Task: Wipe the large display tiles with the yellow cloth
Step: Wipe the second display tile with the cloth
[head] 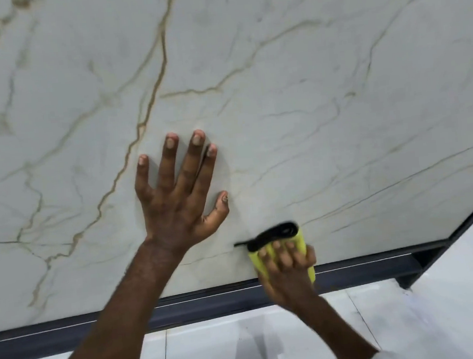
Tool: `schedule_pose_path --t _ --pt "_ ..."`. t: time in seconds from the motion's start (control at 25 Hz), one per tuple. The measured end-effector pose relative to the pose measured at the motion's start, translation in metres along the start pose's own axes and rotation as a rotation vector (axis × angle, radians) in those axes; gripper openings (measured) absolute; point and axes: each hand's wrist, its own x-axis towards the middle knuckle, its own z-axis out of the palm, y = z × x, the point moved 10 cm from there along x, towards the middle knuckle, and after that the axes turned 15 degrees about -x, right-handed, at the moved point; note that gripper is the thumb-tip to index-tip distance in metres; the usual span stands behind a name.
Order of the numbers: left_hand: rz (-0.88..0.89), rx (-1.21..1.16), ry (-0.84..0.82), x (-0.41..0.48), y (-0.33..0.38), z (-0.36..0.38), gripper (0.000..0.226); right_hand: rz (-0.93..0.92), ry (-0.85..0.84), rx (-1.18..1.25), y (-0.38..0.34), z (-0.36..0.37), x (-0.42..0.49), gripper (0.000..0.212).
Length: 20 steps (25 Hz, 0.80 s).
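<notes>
Glossy gold-veined tile [279,89]. Yellow cloth [299,239] low on it, gripped in right hand [286,269]; left hand [174,202] flat, spread. Dark frame [211,301] beneath.

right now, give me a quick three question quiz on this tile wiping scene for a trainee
1. True or false: the left hand lies flat on the marble tile, fingers spread.
2. Which hand grips the yellow cloth? A left, B right, C both.
3. Fill in: the cloth is near the tile's ____ edge, just above the dark frame.
Key: 1 true; 2 B, the right hand; 3 lower.
</notes>
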Motion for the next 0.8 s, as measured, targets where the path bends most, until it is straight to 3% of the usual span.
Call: schedule_pose_path --t 0.08,0.16,0.28,0.4,0.52,0.68,0.8 --pt "-0.005 0.02 0.001 -0.002 0.0 -0.001 0.084 -0.07 -0.107 0.041 -0.011 0.008 -0.034 0.089" --pt "-0.003 0.014 -0.004 0.001 0.002 -0.002 0.084 -0.074 -0.095 0.122 -0.001 -0.005 -0.01 0.09" --pt "-0.025 0.007 -0.008 0.001 0.0 -0.003 0.084 -0.035 0.096 0.215 0.037 -0.053 0.084 0.084" --pt "-0.033 0.015 0.017 0.0 0.002 -0.003 0.083 0.156 0.248 0.224 0.1 -0.074 0.14 0.083" --pt "-0.043 0.039 0.003 0.001 0.001 -0.002 0.081 0.208 0.237 0.132 0.109 -0.033 0.071 0.088" --pt "-0.22 -0.1 -0.034 0.01 0.033 0.001 0.069 0.154 0.003 0.033 0.085 0.027 -0.047 0.104" --pt "-0.093 -0.153 -0.063 0.04 0.088 0.016 0.065 0.107 0.023 0.144 0.09 0.018 -0.032 0.103"
